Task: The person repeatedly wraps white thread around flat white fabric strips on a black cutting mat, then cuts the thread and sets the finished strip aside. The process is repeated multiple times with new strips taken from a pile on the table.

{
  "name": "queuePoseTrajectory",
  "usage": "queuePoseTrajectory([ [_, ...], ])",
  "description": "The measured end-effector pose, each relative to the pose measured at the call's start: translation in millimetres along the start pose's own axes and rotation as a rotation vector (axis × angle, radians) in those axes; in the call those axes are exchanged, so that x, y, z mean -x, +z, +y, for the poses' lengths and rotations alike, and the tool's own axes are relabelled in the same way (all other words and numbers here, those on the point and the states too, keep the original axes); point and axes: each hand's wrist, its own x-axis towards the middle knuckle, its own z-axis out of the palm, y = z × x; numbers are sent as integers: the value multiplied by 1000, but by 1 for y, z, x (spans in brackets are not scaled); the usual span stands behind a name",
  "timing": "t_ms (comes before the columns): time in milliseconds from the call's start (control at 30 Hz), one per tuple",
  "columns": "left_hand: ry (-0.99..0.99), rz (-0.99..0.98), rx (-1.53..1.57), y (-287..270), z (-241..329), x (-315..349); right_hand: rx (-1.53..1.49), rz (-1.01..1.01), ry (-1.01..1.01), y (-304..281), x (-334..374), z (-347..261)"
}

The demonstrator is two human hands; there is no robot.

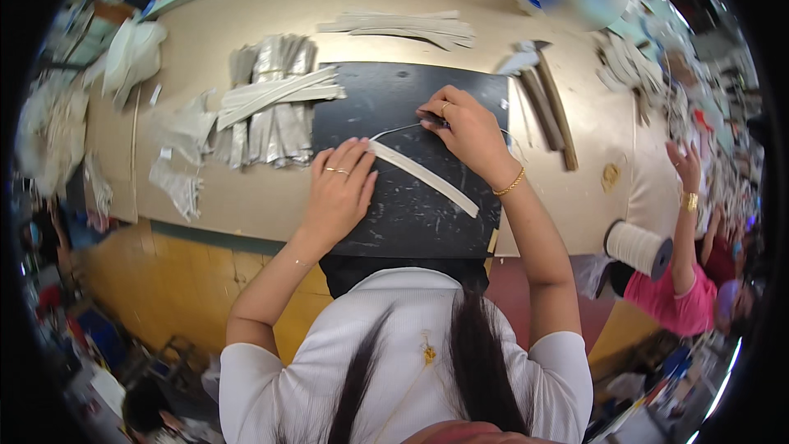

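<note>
The right hand (pixel 466 130) pinches a small, dark, slim tool (pixel 433 119) between thumb and fingers. From that grip, a thin pale cord (pixel 396 129) runs left to the upper end of a long, flat, cream-white strip (pixel 427 177). The strip lies below the grip, slanting from its lower left to below its right side. The left hand (pixel 339 187) is unclenched, palm down, left of and nearer the body than the grip, its fingertips touching the strip's upper end. Beneath both hands spreads a scuffed black rectangular board (pixel 411 226). Right of the grip, beyond the board, lie two long-handled tools with brown shafts (pixel 559 115). Farther left, cream strips (pixel 279 99) cross a bundle of silvery-grey strips (pixel 271 138). Beyond the grip lies a loose stack of off-white strips (pixel 403 26).
</note>
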Motion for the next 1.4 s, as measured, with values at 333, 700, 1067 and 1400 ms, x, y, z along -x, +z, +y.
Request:
queuePoseTrajectory([
  [333, 38, 19, -37, 8, -7, 7, 181, -182, -147, 26, -30, -20],
  [700, 89, 23, -58, 8, -11, 0, -95, -99, 8, 30, -17, -34],
  [1067, 78, 25, -51, 13, -11, 3, -128, -241, 228, 31, -38, -35],
  [1400, 44, 74, -16, 23, -11, 10, 190, -457, 143, 26, -61, -52],
])
